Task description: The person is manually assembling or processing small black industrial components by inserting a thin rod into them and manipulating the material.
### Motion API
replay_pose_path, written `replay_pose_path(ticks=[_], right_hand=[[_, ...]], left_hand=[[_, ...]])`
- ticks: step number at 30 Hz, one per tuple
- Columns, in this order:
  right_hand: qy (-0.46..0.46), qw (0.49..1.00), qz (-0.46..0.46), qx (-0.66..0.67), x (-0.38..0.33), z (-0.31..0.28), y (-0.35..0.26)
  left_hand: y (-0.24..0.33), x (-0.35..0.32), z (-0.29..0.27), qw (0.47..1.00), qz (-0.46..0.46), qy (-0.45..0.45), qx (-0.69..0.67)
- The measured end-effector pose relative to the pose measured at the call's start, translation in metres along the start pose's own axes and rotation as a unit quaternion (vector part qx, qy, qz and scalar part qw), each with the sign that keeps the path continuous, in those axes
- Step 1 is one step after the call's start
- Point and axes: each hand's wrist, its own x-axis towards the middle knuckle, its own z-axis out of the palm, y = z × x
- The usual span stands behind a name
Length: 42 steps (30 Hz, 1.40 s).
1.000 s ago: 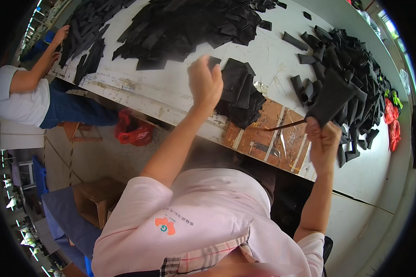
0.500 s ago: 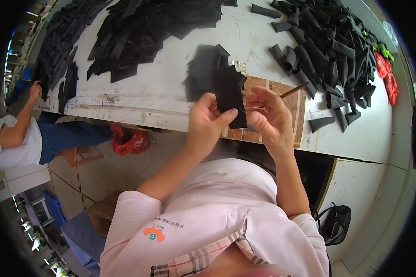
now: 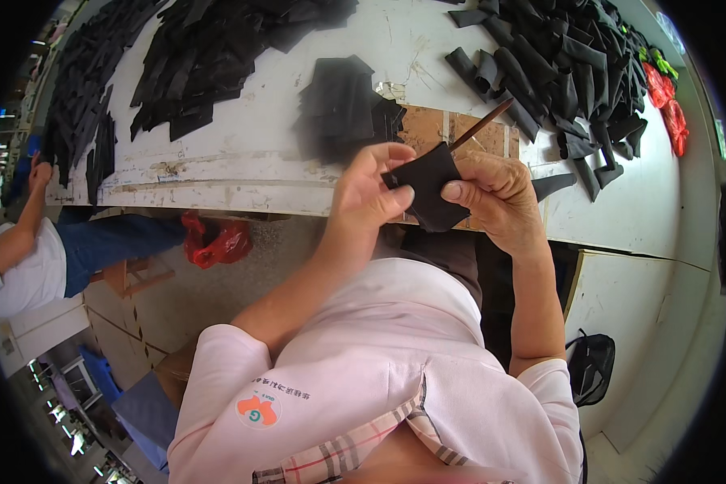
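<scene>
Now both hands [image 3: 371, 194] [image 3: 496, 198] pinched on black piece [image 3: 429, 189]; brush [image 3: 480, 125] slanting up-right

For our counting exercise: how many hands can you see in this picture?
3: the left hand and right hand hold a black piece; a co-worker's hand rests at the far-left table edge. Others may be hidden.

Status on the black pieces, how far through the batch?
Looks done, judging by layout: flat black pieces spread out on the white table. In hand: left hand and right hand both hold one black piece, the right also a thin brown stick. Seemingly left: stack ahead and curled heap at right.
</scene>
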Motion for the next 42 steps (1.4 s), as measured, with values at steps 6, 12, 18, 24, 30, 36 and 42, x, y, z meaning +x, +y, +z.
replay_pose_path(ticks=[6,12,18,24,30,36,42], right_hand=[[-0.068,0.994,0.011,-0.088,-0.001,-0.016,-0.012],[-0.125,0.983,-0.032,-0.133,0.005,-0.019,-0.012],[-0.056,0.945,-0.094,-0.307,0.006,-0.005,-0.013],[0.19,0.954,-0.116,-0.201,-0.016,0.029,-0.002],[0.184,0.911,-0.15,-0.336,-0.009,0.034,0.008],[0.228,0.893,-0.101,-0.374,-0.004,0.035,0.034],[0.101,0.908,0.177,0.367,-0.013,0.021,0.027]], left_hand=[[0.048,0.026,-0.005,0.974,-0.1,-0.134,0.152],[0.061,0.032,0.004,0.945,-0.149,-0.16,0.245],[0.046,0.028,-0.004,0.909,-0.106,-0.139,0.378],[0.014,0.015,0.014,0.957,0.002,-0.007,0.291],[-0.007,0.012,0.016,0.826,0.261,0.063,0.496],[-0.004,0.025,0.006,0.983,-0.024,0.108,0.145],[0.007,0.024,-0.006,0.985,-0.139,-0.101,0.028]])
